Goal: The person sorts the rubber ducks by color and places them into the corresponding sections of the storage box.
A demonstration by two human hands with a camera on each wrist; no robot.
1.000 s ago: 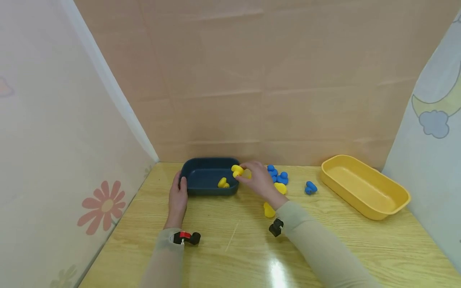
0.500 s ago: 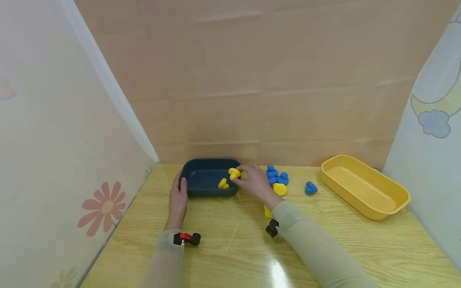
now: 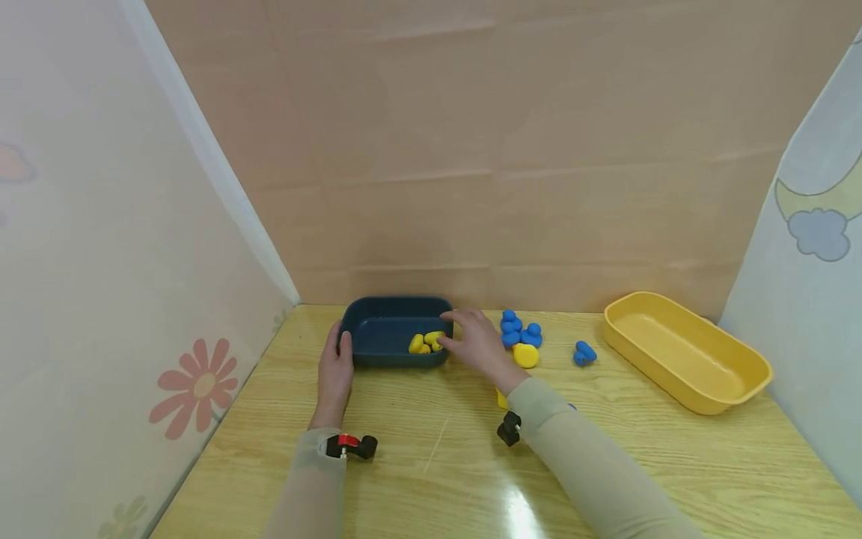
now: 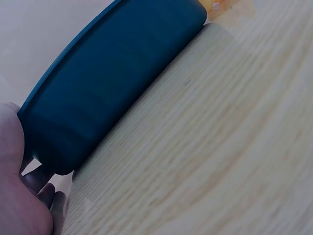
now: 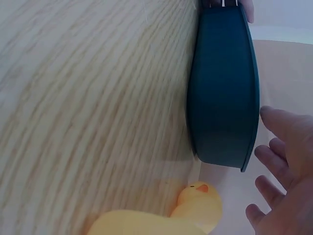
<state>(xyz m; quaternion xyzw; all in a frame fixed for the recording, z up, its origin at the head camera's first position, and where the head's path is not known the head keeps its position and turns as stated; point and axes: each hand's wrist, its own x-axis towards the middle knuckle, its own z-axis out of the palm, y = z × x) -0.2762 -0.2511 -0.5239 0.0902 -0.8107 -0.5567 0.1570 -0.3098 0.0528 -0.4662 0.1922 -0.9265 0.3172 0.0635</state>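
My left hand (image 3: 334,374) grips the left end of a dark blue tray (image 3: 397,360), thumb on the near side; the left wrist view shows the fingers (image 4: 36,178) at the tray's end. Two yellow toy ducks (image 3: 417,343) lie together in the tray's right part. Over the right rim hovers my right hand (image 3: 481,344), thumb and fingers spread with nothing between them. From the right wrist, its fingers (image 5: 274,164) show apart beside the tray wall (image 5: 222,93). On the table below that hand sits another yellow duck (image 5: 198,205).
Several blue toy ducks (image 3: 511,329) cluster right of my right hand, with a yellow duck (image 3: 526,355) in front. A lone blue duck (image 3: 584,353) lies farther right, before a yellow tray (image 3: 697,393). My right sleeve partly covers another yellow toy (image 3: 502,399).
My right hand has lowered a yellow duck into the dark blue tray and let go of it; it now lies beside the other. The left hand keeps its grip on the tray.
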